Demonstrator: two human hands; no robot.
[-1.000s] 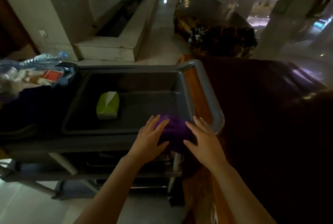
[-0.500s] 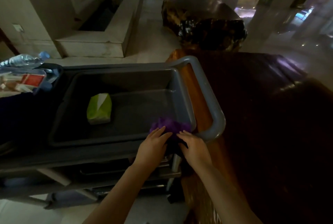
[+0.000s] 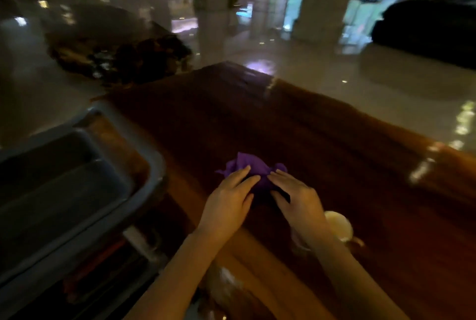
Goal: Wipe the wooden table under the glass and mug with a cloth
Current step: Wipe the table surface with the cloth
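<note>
— Where was the cloth seen?

— A bunched purple cloth was seen lying on the dark wooden counter, toward its near left part. It was pressed down from the near side by both hands, with its crumpled far edge left uncovered.

— How were the hands held?

— The left hand was laid flat on the near left part of the cloth, fingers extended and close together, not curled into a fist. The right hand was laid on the near right part, fingers likewise stretched out toward the cloth. Nothing was clenched; whether any fabric was pinched under the palms could not be told, since the underside was hidden. The fingertips of the two hands were brought close together over the purple fabric, nearly touching.

— Was the mug found?

— A pale, rounded mug was seen on the counter just beside the right wrist, partly hidden by the forearm. Something glassy was smeared by blur at the near edge below the left forearm, and it could not be identified with certainty.

— What else was recorded?

— A grey bin on a cart was seen to the left, its rim lying close against the counter's left edge. The counter's surface was marked by bright reflections toward the right. A glossy floor was seen beyond the counter. Much of the view was blurred.
</note>
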